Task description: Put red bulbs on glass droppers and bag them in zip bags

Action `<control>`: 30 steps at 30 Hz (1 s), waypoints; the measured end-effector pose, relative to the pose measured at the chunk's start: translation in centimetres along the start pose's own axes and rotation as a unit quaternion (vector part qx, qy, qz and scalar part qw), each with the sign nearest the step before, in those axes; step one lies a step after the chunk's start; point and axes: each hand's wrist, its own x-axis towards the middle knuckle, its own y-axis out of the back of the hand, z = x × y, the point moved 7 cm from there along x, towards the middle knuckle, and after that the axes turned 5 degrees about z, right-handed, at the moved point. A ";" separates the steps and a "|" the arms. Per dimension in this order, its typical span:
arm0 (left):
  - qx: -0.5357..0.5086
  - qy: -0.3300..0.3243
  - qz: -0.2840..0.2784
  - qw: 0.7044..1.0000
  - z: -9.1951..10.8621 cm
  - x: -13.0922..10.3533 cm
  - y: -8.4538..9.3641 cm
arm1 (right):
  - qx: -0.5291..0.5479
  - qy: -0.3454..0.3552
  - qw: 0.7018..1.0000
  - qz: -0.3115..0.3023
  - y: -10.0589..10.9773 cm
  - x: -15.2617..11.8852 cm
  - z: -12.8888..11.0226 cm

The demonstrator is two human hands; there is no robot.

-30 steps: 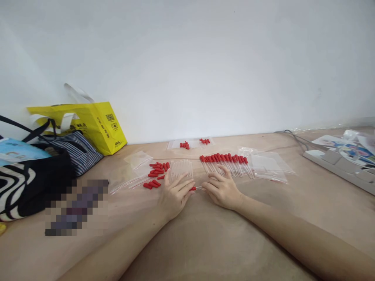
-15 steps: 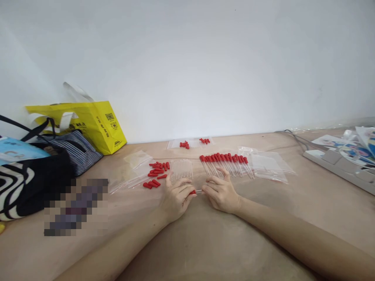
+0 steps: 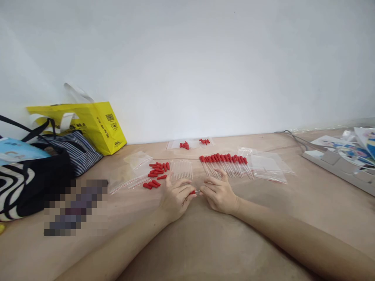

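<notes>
Between the thumb and fingers of my left hand is a red rubber bulb, mostly covered by the fingers. My right hand pinches a thin clear dropper tube, whose end meets the bulb; how deep it sits is hidden. Several loose red bulbs lie beyond and left of my left hand. Beside them is a row of bare clear tubes. Past my right hand, several droppers with red bulbs fitted lie side by side, bulbs pointing away from me.
Clear plastic bags lie at the left and right. A further bag with red bulbs is near the wall. A yellow bag and a black-and-white bag stand left. A white power strip lies right.
My right hand has shifted very slightly toward my left hand, and less of the tube shows between them. The left hand stays in place.
</notes>
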 end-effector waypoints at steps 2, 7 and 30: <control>0.001 0.011 -0.001 1.000 -0.3 0.1 0.0 | 0.000 0.000 1.000 -0.014 -0.1 0.2 0.3; 0.018 0.035 0.006 0.999 -1.0 0.3 0.2 | -0.024 0.004 0.995 -0.095 -0.6 0.4 1.0; 0.128 0.113 -0.002 0.985 -3.8 -0.6 0.2 | -0.173 -0.460 0.829 -0.267 -5.3 -0.2 11.0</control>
